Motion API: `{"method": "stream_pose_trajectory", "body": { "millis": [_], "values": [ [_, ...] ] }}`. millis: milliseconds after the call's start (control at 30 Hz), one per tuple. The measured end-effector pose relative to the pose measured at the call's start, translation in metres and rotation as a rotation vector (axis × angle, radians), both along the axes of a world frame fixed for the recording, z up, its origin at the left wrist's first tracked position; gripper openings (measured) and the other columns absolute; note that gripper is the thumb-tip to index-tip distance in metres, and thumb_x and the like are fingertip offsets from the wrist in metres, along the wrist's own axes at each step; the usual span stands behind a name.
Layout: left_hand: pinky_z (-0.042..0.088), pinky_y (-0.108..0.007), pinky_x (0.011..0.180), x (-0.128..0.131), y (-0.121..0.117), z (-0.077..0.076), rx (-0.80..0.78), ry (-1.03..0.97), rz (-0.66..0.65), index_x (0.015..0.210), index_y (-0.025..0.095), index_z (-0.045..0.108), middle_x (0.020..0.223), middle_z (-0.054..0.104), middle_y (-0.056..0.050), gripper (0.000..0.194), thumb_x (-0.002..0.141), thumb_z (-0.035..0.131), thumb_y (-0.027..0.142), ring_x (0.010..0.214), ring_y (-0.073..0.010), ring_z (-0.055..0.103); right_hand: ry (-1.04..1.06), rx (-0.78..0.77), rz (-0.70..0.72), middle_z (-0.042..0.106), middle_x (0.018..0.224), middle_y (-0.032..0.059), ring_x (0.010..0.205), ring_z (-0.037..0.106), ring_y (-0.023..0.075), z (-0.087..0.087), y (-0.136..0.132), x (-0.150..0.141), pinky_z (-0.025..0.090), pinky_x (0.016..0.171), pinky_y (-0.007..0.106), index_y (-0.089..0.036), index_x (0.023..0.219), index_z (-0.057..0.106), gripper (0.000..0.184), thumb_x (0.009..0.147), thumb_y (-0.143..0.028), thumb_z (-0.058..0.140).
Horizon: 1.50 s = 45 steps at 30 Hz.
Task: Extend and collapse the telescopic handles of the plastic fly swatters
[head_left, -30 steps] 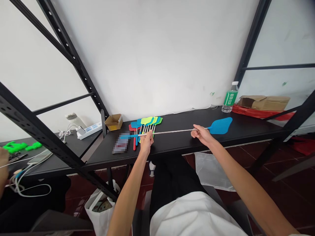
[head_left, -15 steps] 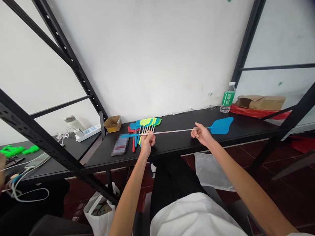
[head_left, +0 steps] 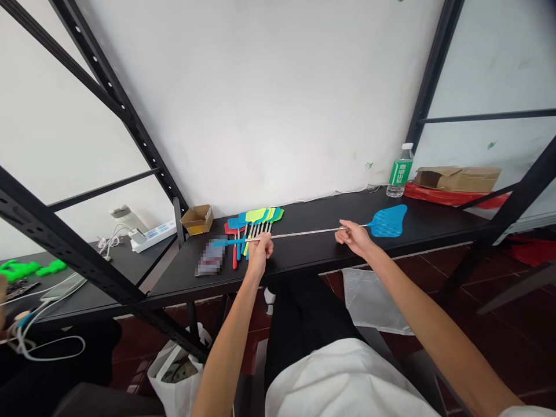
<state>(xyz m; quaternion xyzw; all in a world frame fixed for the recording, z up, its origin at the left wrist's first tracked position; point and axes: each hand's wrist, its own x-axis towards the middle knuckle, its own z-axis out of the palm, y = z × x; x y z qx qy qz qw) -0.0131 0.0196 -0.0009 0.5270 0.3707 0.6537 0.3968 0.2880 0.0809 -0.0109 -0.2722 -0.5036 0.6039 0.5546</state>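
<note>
A blue fly swatter [head_left: 388, 221] with a long metal rod is held crosswise above the black table. My left hand [head_left: 260, 249] is closed on the rod beside the blue handle at the left. Near the swatter's head, my right hand [head_left: 353, 237] pinches the other end of the rod. Behind my left hand lies a row of several fly swatters [head_left: 260, 215] in red, blue, yellow and green, heads toward the wall. A flat item blurred by pixels [head_left: 211, 260] rests beneath the held handle.
On the table [head_left: 304, 255] stand a small open cardboard box [head_left: 197, 220], a water bottle [head_left: 399, 172] and a larger carton [head_left: 460, 178] on red plastic. A power strip [head_left: 153, 236] is at the left. Black shelf posts [head_left: 143, 145] rise at both sides.
The view has shifted slightly. The swatter's head has turned to show its face more, with its ribbed mesh now visible. Both hands keep their hold.
</note>
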Motion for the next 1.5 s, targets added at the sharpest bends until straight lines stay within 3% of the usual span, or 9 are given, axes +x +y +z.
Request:
{"method": "stream_pose_trajectory", "body": {
  "millis": [167,367,633,967,1233,1500],
  "values": [
    [0.024,-0.023,0.043,0.0000,-0.0005,-0.0005,0.061,-0.001,0.107,0.049,0.020,0.038,0.046,0.033,0.004,0.053,0.087,0.067,0.043,0.044,-0.0070,0.029,-0.038,0.021,-0.002,0.033,0.036,-0.0012,0.046,0.041,0.0149,0.0002,-0.0010,-0.0013,0.036,0.053,0.033,-0.022,0.041,0.048,0.055,0.085,-0.047,0.070],
    [0.018,-0.022,0.041,0.0006,0.0023,-0.0012,0.012,-0.166,0.239,0.051,0.022,0.028,0.048,0.023,0.009,0.059,0.079,0.073,0.046,0.041,-0.0043,0.021,-0.098,0.059,0.024,0.037,0.038,-0.0004,0.050,0.048,0.0163,-0.0023,0.0001,-0.0002,0.038,0.056,0.033,-0.021,0.044,0.053,0.054,0.088,-0.049,0.067],
    [0.020,-0.022,0.040,-0.0022,0.0025,-0.0041,0.032,-0.089,0.146,0.049,0.019,0.042,0.043,0.035,0.005,0.051,0.086,0.068,0.042,0.040,-0.0060,0.030,0.069,0.000,0.010,0.040,0.040,-0.0013,0.045,0.043,0.0137,-0.0041,0.0030,0.0007,0.038,0.052,0.032,-0.021,0.046,0.052,0.047,0.084,-0.041,0.073],
    [0.023,-0.020,0.042,-0.0013,-0.0008,0.0022,0.053,-0.163,-0.047,0.080,0.018,0.060,0.055,0.049,0.006,0.020,0.081,0.072,0.034,0.040,-0.0048,0.032,0.130,-0.081,-0.015,0.038,0.038,-0.0009,0.044,0.041,0.0139,0.0014,-0.0003,-0.0010,0.039,0.050,0.032,-0.023,0.045,0.049,0.053,0.088,-0.049,0.066],
    [0.023,-0.022,0.042,-0.0007,-0.0009,0.0008,0.048,-0.115,-0.017,0.064,0.018,0.051,0.052,0.045,0.005,0.035,0.085,0.070,0.038,0.041,-0.0053,0.032,0.050,-0.041,-0.012,0.030,0.035,-0.0027,0.043,0.039,0.0135,-0.0011,0.0010,0.0001,0.037,0.051,0.033,-0.023,0.042,0.042,0.056,0.085,-0.047,0.071],
    [0.020,-0.023,0.041,0.0004,0.0023,-0.0017,0.029,-0.095,0.132,0.049,0.020,0.038,0.045,0.030,0.006,0.051,0.083,0.070,0.041,0.041,-0.0058,0.026,0.006,-0.011,-0.004,0.032,0.036,-0.0025,0.045,0.040,0.0146,-0.0008,0.0001,-0.0006,0.038,0.053,0.033,-0.023,0.045,0.045,0.053,0.084,-0.046,0.072]
  ]
}}
